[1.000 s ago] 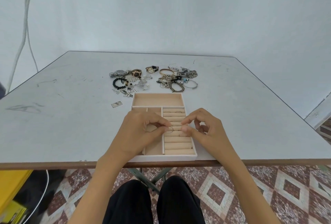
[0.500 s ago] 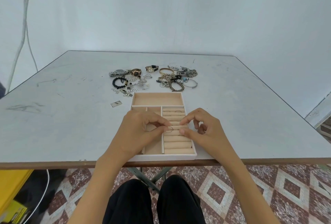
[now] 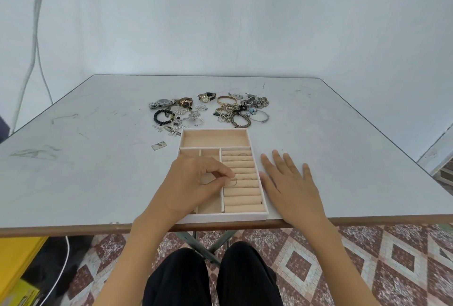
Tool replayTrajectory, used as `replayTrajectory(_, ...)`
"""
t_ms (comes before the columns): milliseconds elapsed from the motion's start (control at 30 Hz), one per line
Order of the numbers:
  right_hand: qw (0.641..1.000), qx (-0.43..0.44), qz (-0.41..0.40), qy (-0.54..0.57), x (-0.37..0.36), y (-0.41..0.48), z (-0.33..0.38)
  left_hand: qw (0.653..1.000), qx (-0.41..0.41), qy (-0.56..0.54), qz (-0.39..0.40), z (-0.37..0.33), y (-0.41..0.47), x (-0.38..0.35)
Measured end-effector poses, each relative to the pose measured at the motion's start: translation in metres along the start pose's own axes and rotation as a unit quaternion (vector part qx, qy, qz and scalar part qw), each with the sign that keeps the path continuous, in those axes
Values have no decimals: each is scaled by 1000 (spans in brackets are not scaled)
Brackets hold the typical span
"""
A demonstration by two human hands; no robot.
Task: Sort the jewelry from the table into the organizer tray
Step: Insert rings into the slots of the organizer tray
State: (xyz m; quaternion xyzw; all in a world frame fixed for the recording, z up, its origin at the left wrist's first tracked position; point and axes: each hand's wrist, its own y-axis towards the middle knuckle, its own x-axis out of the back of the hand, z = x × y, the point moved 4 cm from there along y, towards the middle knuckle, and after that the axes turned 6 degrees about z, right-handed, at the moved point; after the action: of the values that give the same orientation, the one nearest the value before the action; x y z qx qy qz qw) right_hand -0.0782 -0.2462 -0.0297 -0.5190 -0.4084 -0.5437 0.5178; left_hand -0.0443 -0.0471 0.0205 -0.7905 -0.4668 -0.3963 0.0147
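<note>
Left hand (image 3: pixel 196 183) is over the organizer tray (image 3: pixel 220 217) at the near edge of the table (image 3: pixel 98 158), thumb and fingertips pinching a thin ring (image 3: pixel 232 182) right at the ring rolls. Right hand (image 3: pixel 289 183) lies flat just beside the tray, fingers spread. The jewelry pile (image 3: pixel 208 112) sits behind the tray.
</note>
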Motion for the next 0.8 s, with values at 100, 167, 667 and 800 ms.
replayTrajectory(100, 1000, 1, -1, -8, 0, -1, 0, 999, -13, 29, 17, -2, 2, -1)
replayTrajectory(167, 1000, 2, -2, -6, 0, 0, 0, 998, -24, 50, 25, -4, 4, -1)
replayTrajectory(667, 1000, 5, -6, 14, 1, -1, 0, 985, -26, 119, 122, -11, 13, -9)
replayTrajectory(800, 1000, 6, -10, 10, 1, -1, 0, 984, 3, 120, 132, -11, 11, -7)
